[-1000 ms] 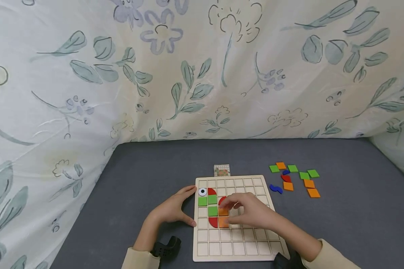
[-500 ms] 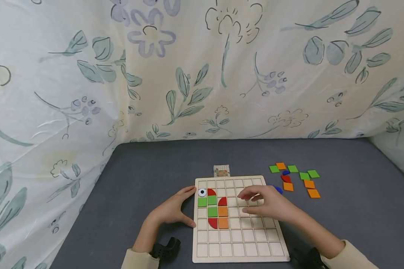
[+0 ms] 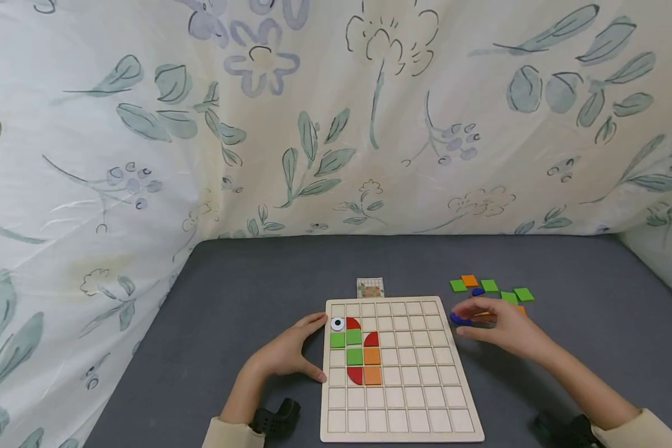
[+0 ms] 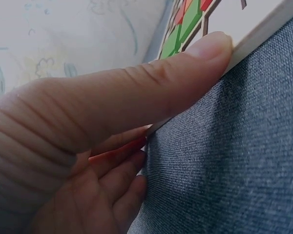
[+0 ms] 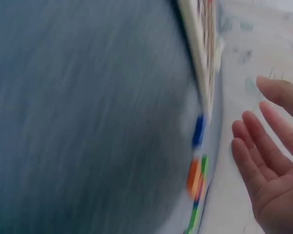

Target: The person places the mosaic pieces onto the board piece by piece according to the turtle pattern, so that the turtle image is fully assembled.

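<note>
A pale gridded board (image 3: 403, 415) lies on the dark cloth. In its upper left cells sit a white eye tile (image 3: 338, 323), green squares (image 3: 354, 356), red quarter-round tiles (image 3: 372, 339) and orange squares (image 3: 372, 375). My left hand (image 3: 285, 354) rests at the board's left edge, thumb and fingers spread along it; in the left wrist view the thumb (image 4: 176, 83) lies on the rim. Beyond the right edge, my right hand (image 3: 501, 326) hovers with fingers apart and nothing between them, its fingertips right by a wavy blue piece (image 3: 458, 320).
Loose green tiles (image 3: 524, 294), an orange tile (image 3: 468, 280) and another blue piece (image 3: 478, 291) lie behind the right hand, which covers some. A small printed card (image 3: 370, 287) touches the board's far edge. A floral curtain (image 3: 325, 124) hangs behind the table.
My right hand has moved right, from over the orange squares across the board to the wavy blue piece. The left hand stays at the board's edge.
</note>
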A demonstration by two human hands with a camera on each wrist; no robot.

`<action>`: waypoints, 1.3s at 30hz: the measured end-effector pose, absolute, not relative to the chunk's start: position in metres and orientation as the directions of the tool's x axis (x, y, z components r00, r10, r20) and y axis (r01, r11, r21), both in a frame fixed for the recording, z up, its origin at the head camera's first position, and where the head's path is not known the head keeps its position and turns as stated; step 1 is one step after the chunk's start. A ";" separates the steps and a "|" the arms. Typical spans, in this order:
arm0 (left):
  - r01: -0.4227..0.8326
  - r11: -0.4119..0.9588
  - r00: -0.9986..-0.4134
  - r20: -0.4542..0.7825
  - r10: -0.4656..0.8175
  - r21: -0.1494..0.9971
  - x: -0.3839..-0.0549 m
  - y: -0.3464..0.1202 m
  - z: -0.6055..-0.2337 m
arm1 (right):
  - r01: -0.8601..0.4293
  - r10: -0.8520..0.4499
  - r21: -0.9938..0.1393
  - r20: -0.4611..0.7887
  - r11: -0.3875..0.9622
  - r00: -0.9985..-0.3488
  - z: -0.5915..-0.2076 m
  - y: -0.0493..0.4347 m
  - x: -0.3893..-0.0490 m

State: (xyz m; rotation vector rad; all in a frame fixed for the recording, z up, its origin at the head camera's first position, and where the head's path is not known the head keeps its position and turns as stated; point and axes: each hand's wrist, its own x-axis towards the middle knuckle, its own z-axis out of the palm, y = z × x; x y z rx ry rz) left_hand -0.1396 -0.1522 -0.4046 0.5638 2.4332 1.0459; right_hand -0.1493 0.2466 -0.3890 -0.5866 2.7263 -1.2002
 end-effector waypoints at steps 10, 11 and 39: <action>0.200 0.646 -0.827 -0.227 0.514 0.737 -0.141 -0.153 -0.410 | -0.273 -0.236 -0.590 0.140 0.760 -0.962 -0.395 0.302 -0.169; 0.201 0.645 -0.828 -0.224 0.514 0.737 -0.141 -0.153 -0.410 | -0.266 -0.225 -0.584 0.145 0.767 -0.964 -0.396 0.306 -0.172; 0.195 0.648 -0.834 -0.224 0.505 0.736 -0.142 -0.152 -0.410 | -0.231 -0.251 -0.488 0.026 0.842 -0.968 -0.411 0.322 -0.202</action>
